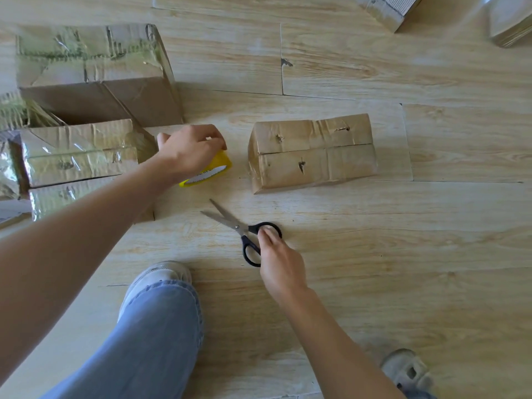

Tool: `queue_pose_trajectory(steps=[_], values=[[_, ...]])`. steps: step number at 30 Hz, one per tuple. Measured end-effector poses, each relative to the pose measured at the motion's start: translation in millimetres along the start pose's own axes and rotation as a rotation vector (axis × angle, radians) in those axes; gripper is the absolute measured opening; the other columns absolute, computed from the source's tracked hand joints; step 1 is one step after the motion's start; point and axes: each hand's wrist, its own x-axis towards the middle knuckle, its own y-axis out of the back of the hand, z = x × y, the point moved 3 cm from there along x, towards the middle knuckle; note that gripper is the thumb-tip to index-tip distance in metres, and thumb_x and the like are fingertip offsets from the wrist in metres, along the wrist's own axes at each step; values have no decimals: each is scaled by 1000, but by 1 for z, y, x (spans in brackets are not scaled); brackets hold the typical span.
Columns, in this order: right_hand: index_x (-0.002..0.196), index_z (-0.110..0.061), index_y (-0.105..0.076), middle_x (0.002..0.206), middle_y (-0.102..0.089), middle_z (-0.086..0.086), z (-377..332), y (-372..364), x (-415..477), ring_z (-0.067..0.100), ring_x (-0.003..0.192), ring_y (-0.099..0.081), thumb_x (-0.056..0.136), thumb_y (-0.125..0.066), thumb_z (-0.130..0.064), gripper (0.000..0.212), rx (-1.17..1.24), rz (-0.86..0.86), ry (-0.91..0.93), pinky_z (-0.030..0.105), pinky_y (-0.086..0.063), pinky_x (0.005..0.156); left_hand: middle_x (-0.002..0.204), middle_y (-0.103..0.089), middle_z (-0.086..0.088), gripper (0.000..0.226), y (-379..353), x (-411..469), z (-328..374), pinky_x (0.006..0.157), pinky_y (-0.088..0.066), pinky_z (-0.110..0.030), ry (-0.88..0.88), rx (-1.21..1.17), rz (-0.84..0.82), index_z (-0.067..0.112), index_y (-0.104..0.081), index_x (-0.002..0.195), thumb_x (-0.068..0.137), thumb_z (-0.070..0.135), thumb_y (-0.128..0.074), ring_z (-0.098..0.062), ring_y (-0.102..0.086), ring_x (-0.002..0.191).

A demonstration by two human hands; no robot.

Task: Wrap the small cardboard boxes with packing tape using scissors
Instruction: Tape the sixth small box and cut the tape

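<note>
Wood-pattern floor (374, 254). Small cardboard box (312, 155) lies at centre, holes torn in its top, near the tape and beyond the scissors. Left hand (190, 151): grip clamped over a yellow tape roll (218, 165), just beside taped boxes (86, 73). Scissors (237, 226) lie flat, blades parted. Right hand (280, 263): fingertips on the upper handle loop; cannot tell if the grip is clamped or only resting.

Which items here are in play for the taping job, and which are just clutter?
In play: yellow tape roll gripped by the left hand; scissors, right hand on the handle; small cardboard box at centre.
Lying about: taped boxes at left; corner boxes top right.
</note>
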Motion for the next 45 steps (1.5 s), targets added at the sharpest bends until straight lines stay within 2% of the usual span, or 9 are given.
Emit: queue_pose_trajectory(steps=[4, 7, 11, 17, 20, 25, 31, 39, 45], values=[[92, -6, -68, 81, -67, 5, -20, 51, -2, 18, 64, -62, 83, -70, -9, 10, -62, 640, 172, 25, -42, 48, 82, -54, 10, 26, 6, -5, -8, 91, -21, -35, 27, -67, -53, 38, -62, 88, 87, 17, -48, -6, -43, 81], [113, -6, -68, 116, -64, 14, -31, 88, 12, 23, 100, -61, 93, -61, -18, 24, 44, 958, 218, 32, -45, 78, 84, -52, 13, 29, 9, -7, -8, 103, -30, -42, 27, -102, -92, 39, -63, 87, 85, 12, -51, -17, -45, 94], [146, -9, -42, 157, -29, 14, -33, 114, 49, 27, 144, -30, 100, -48, -31, 51, -22, 726, 94, 42, -26, 112, 85, -55, 5, 32, 15, -9, -7, 104, -34, -53, 29, -156, -141, 41, -62, 81, 84, 10, -52, -23, -50, 96], [152, -15, -30, 161, -19, 4, -34, 105, 69, 19, 149, -14, 104, -40, -17, 49, -96, 637, -30, 42, -8, 121, 90, -57, 3, 25, 24, -17, 2, 97, -43, -48, 15, -231, -207, 45, -63, 79, 66, 28, -48, -27, -54, 96], [150, -17, -30, 161, -20, 4, -36, 105, 70, 19, 149, -16, 99, -51, -15, 55, -71, 648, -65, 43, -9, 121, 91, -57, 0, 27, 28, -16, 0, 79, -47, -37, -46, -263, -209, 45, -62, 80, 81, 18, -57, -24, -55, 90], [127, 0, -56, 130, -58, 13, -53, 123, 56, 29, 120, -54, 93, -57, -16, 37, 376, 783, 189, 43, -40, 102, 85, -57, 0, 32, 33, -16, 2, 65, -44, -25, -141, -247, -238, 40, -64, 85, 87, 8, -59, -14, -53, 75], [95, -4, -72, 84, -70, 7, -50, 139, 60, 23, 77, -63, 94, -63, -14, 14, 643, 580, 128, 46, -50, 69, 82, -59, 2, 26, 34, -21, 12, 64, -41, -23, -249, -202, -248, 36, -63, 95, 87, 11, -64, -13, -53, 73], [84, -11, -69, 83, -70, 2, -11, 185, 63, 12, 79, -64, 93, -64, -15, 11, 1104, 663, -68, 22, -50, 74, 74, -72, 7, 83, 30, -27, 5, 57, -46, -11, -255, -288, -339, 51, -31, 129, 60, 48, -76, -3, -65, 63], [90, -13, -66, 89, -72, 4, 25, 231, 55, 17, 84, -68, 95, -61, -14, 7, 1251, 501, 37, 26, -54, 69, 80, -72, 7, 64, 40, -39, -39, 63, -53, -25, -217, -336, -310, 54, -42, 121, 65, 45, -72, -7, -67, 65]])
